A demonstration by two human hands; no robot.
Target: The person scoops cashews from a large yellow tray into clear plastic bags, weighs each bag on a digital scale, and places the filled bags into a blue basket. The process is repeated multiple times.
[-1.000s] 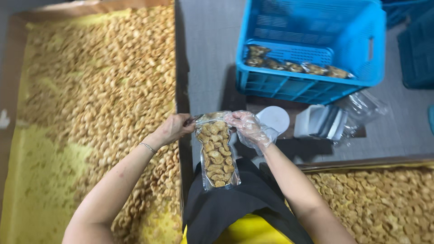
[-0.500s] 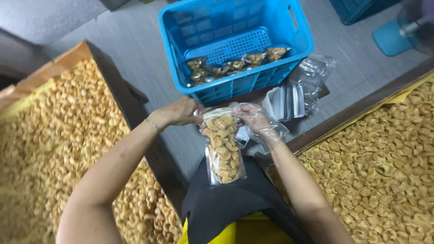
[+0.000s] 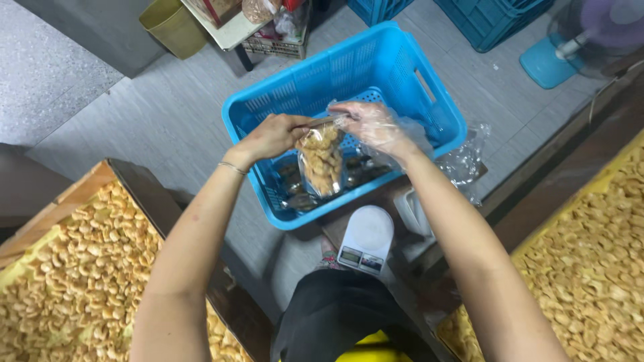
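Clear plastic formed the small pouch of pale cashew-like nuts [image 3: 322,161] that we held up over the bright blue perforated plastic crate [image 3: 429,100]. Our left hand [image 3: 272,137], bare with a thin bracelet at the wrist, pinched the pouch's top edge from 1 side. Our right hand [image 3: 372,124], covered in a thin transparent glove, gripped the same top edge from the other side, so both hands were closed on the pouch and it hung upright between them. Inside the crate, several filled pouches [image 3: 362,175] lay on its floor beneath the hanging 1. Just below the crate, a small white round-topped digital kitchen scale [image 3: 365,234] sat near our lap. A wooden tray heaped with loose nuts [image 3: 74,281] lay to our left, and a second heap of nuts [image 3: 590,268] to our right.
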